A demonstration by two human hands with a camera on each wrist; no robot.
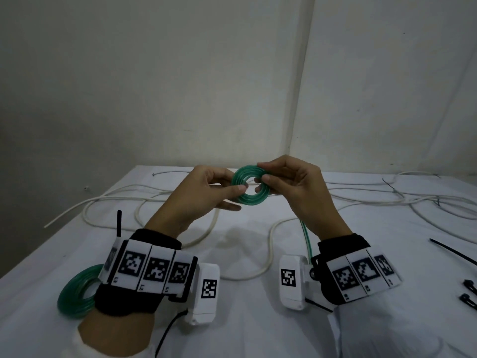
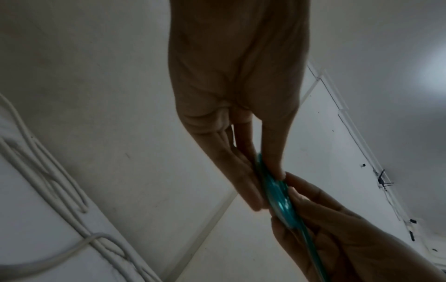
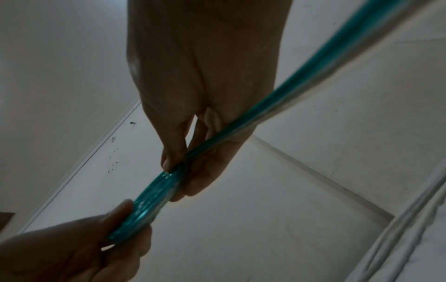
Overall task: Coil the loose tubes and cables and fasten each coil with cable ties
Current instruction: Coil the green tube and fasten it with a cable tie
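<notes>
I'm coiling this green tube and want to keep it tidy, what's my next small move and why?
Probably wind another turn: the green coil is pinched by left hand and right hand, but a loose green tail hangs below, and no tie is on it.

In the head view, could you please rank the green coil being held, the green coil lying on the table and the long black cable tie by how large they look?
1. Green coil on the table, partly hidden by the wrist and nearer the camera, so unsure.
2. Held green coil.
3. Long black cable tie: long but thin, cut off by the frame edge.
</notes>
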